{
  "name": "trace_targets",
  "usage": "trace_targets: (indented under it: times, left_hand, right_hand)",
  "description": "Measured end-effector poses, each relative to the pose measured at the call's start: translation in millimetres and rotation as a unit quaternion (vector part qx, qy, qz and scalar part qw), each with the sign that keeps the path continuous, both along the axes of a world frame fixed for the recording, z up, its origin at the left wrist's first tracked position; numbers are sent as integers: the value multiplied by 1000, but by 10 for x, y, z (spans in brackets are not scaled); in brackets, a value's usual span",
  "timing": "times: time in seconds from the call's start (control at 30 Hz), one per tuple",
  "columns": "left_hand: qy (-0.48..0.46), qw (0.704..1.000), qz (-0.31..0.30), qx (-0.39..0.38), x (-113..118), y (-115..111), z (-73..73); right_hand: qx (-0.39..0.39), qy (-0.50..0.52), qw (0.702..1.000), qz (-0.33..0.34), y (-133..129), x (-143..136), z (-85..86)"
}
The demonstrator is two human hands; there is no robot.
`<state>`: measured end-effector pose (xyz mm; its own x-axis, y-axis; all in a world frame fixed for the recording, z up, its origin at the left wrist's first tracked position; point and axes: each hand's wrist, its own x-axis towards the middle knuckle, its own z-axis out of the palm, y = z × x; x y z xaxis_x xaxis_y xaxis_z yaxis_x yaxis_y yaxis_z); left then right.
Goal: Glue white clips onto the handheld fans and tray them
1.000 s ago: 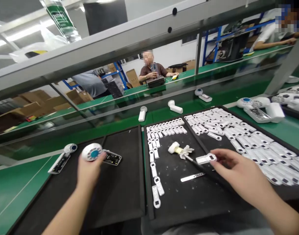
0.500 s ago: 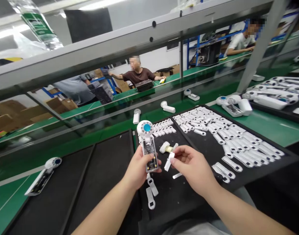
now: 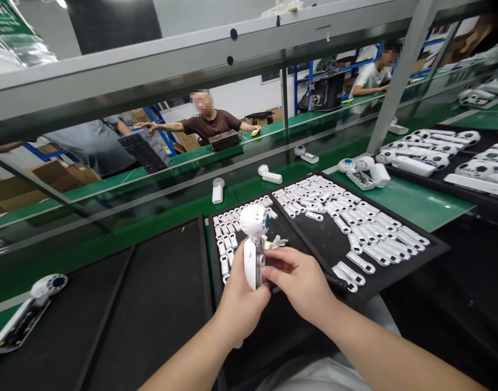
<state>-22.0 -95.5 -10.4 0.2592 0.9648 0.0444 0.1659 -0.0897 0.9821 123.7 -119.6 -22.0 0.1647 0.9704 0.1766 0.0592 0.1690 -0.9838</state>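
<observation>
Trays (image 3: pixel 395 259) of white parts (image 3: pixel 354 217) beside fan (image 3: pixel 252 239)

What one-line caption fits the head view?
Left hand grips a white handheld fan body while right hand presses at its side, above black trays of small white plastic parts.

Small white part hidden behind right hand (image 3: pixel 301 282).

handheld fan (image 3: pixel 252 239) in left hand (image 3: pixel 240 304): white plastic, smooth, slightly glossy shell. small cover pieces (image 3: pixel 354 228) at centre right: same white plastic, faint sheen. trays (image 3: pixel 167 282) beneath: black, matt, foam-like surface. conveyor belt (image 3: pixel 420 201): green, smooth, low gloss. overhead rail (image 3: pixel 191 70) across upper frame: grey painted metal, satin. cartons (image 3: pixel 69 174) at left: brown cardboard, dull.
</observation>
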Motion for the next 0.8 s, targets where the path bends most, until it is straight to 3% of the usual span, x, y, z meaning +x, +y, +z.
trace_targets:
  times: [0.07, 0.17, 0.23, 0.27, 0.3, 0.37, 0.47, 0.53, 0.67, 0.8]
  left_hand:
    - [-85, 995, -12, -56, -39, 30, 37]
    - [-184, 978, -9, -98, -125, 83, 154]
    - [-214, 973, 13, -88, -200, 117, 227]
    - [-226, 970, 23, -82, -236, 133, 253]
    - [-238, 968, 32, -76, -268, 145, 274]
    - [-255, 964, 41, -68, -308, 154, 307]
    - [-270, 960, 31, -65, -278, 115, 370]
    - [-274, 959, 15, -67, -210, 62, 424]
    - [-273, 957, -10, -98, -97, -40, 486]
    - [-304, 949, -18, -86, -107, -80, 490]
  right_hand:
    - [53, -231, 971, -34, 30, 132, -90]
    - [8, -553, 829, -84, 110, 375, -264]
    - [-21, -640, 765, -59, 148, 516, -344]
    - [-12, -649, 759, -47, 146, 571, -356]
    - [14, -637, 770, -44, 122, 614, -347]
    - [91, -556, 824, -64, 11, 649, -278]
    - [233, -351, 900, -111, -235, 547, -149]
    - [278, -295, 908, -104, -356, 392, -117]
    - [233, -363, 902, -35, -408, 151, -194]
    - [269, -317, 907, -73, -431, 204, -260]
